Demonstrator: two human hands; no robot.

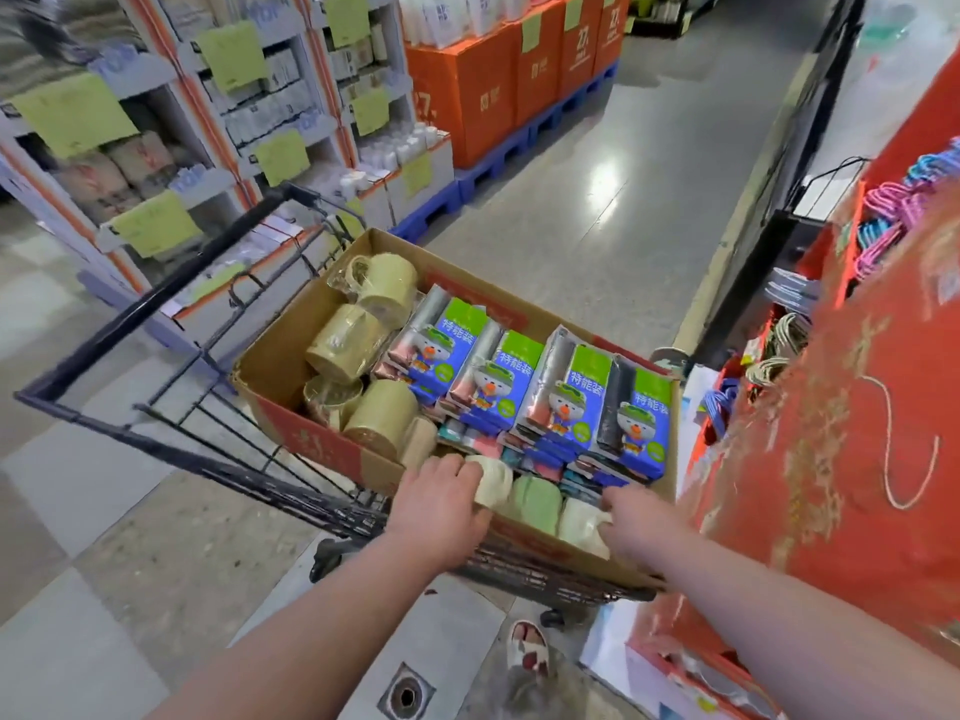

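Item: stock box on a cart, being picked from at its near edge.

Position: The cardboard box point(291, 350) sat across the black wire cart point(150, 298). Three soft bundles lay along the box's near wall: a cream bundle point(496, 480), a green bundle point(535, 504) and a pale bundle point(579, 522).

Hands: The left hand point(441, 498) lay palm down over the box rim, its fingers curled onto the cream bundle's left end. The right hand point(636, 522) reached to the pale bundle with its fingers bunched against it; whether they had closed on it could not be told.

Handling advice: Each bundle would likely squash, so it was best taken round the middle and lifted straight up, clear of the packs behind.

Materials:
- Bundles: plush, rounded, cloth-like.
- Mugs point(382, 283): olive, glazed, cylindrical, wrapped in clear film and lying on their sides at the box's left.
- Blue-and-green packs point(582, 402): flat, glossy, printed with a cartoon figure, standing in overlapping rows.
- Box: corrugated brown card with red print.

Adjacent: a red display point(857, 407) stood on the right.
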